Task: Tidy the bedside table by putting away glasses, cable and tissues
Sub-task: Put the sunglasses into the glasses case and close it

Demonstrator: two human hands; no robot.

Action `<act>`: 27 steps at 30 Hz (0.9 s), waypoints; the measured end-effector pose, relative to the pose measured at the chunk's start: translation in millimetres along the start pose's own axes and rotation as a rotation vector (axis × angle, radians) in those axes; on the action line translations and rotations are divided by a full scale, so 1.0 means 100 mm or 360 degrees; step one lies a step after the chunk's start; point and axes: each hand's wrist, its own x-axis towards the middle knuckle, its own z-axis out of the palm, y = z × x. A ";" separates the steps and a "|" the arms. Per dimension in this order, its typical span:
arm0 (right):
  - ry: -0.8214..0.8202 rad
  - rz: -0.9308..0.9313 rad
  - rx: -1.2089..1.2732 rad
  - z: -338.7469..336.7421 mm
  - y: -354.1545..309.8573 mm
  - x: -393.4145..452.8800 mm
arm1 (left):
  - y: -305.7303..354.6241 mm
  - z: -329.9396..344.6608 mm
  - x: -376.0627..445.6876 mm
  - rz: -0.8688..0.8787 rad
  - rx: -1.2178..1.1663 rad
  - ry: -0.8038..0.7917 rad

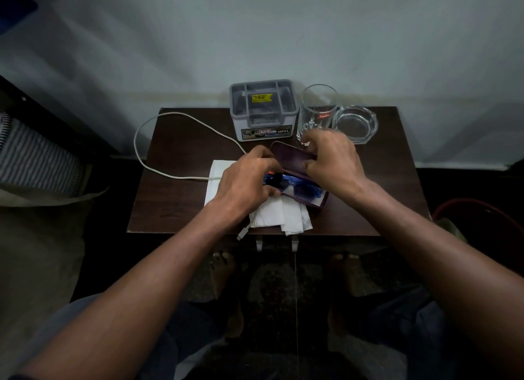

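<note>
While L hand (249,178) grips blue glasses (292,182) in case (297,164), R hand (331,158) pinches its lid.

case (300,178) at counter (181,209) centre, glasses (295,182) in it | tissues (280,215) at 7 o'clock, partly under case | cable (170,119) at 9–10 | box (263,110) at 12 | tumbler (317,110), ashtray (355,123) at 1–2
</note>
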 end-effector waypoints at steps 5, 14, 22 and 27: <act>0.0118 -0.0112 -0.0074 -0.03 -0.02 -0.02 | 0.02 0.02 -0.01 0.0006 0.0063 0.0056; -0.0517 -0.0108 0.0005 -0.09 -0.07 -0.04 | -0.03 0.03 0.04 -0.0042 -0.0114 -0.0034; -0.0220 -0.0002 -0.0050 -0.04 0.01 -0.02 | -0.02 0.02 0.04 -0.0040 -0.0072 -0.0035; -0.0281 0.0179 -0.0008 0.01 0.10 0.05 | 0.01 0.02 0.02 -0.0076 -0.0082 0.0000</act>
